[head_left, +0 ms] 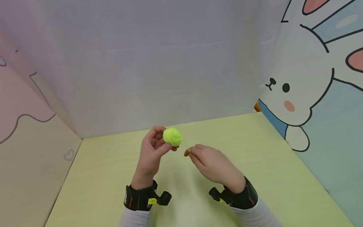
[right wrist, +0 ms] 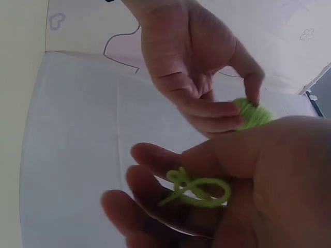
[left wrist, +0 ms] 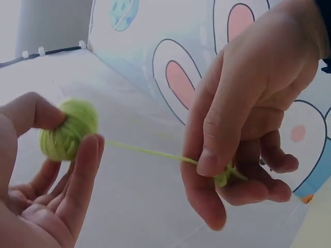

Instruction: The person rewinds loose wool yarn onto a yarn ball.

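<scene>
A small neon-yellow ball of yarn is held up above the table by my left hand, pinched between thumb and fingers. From the ball a single taut strand of yarn runs across to my right hand. There the right thumb and index finger pinch it, as the left wrist view shows. Past that pinch, a loose looped tail of yarn lies against the curled right fingers. In the right wrist view the ball is partly hidden behind the right hand.
Below both hands spreads a pale yellow table. A whitish curtain hangs behind it. Printed panels stand at both sides, the right one with a cartoon rabbit. Each wrist wears a black camera strap.
</scene>
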`<state>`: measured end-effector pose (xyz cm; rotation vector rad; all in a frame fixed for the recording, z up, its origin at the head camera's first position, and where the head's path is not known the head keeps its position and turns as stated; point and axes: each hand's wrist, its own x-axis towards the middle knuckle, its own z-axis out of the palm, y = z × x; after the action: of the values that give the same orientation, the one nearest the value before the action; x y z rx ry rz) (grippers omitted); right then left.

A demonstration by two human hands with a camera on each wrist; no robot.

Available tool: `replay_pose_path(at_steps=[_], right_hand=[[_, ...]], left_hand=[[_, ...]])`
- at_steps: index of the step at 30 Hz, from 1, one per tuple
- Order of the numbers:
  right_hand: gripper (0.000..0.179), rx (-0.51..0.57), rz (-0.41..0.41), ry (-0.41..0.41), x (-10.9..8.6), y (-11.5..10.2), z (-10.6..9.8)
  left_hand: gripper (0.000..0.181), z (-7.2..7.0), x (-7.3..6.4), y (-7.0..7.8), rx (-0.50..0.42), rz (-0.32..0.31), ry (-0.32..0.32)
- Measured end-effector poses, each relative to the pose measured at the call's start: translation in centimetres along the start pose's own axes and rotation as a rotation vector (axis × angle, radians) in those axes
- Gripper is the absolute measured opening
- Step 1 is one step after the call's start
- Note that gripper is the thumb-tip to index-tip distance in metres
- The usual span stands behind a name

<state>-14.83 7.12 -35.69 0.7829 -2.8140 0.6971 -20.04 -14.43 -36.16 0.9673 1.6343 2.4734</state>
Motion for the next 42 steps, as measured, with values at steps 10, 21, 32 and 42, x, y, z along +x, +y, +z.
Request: replay_pose_path(at_steps=[10, 21, 32, 42], right_hand=[[0.016, -0.030, -0.060, -0.114, -0.7, -1.5, -0.1], [0.017, 0.039, -0.119, 0.310, -1.8, -0.8, -1.6], [0.020, 0.081, 0.071, 0.371, 0.2, 2.6, -0.5], [0.023, 0.043, 0.023, -0.132, 1.1, 0.5, 2.9]], left_hand=[[0.037, -1.4, 0.7, -2.8, 0.519, 0.065, 0.344], [0.037, -3.1, -0.5, -3.3, 0.988, -0.117, -0.124], [0.041, -2.6, -1.5, -1.5, 0.328, -0.037, -0.539], [0.035, -2.5, -0.6, -2.4, 0.068, -0.014, 0.152]])
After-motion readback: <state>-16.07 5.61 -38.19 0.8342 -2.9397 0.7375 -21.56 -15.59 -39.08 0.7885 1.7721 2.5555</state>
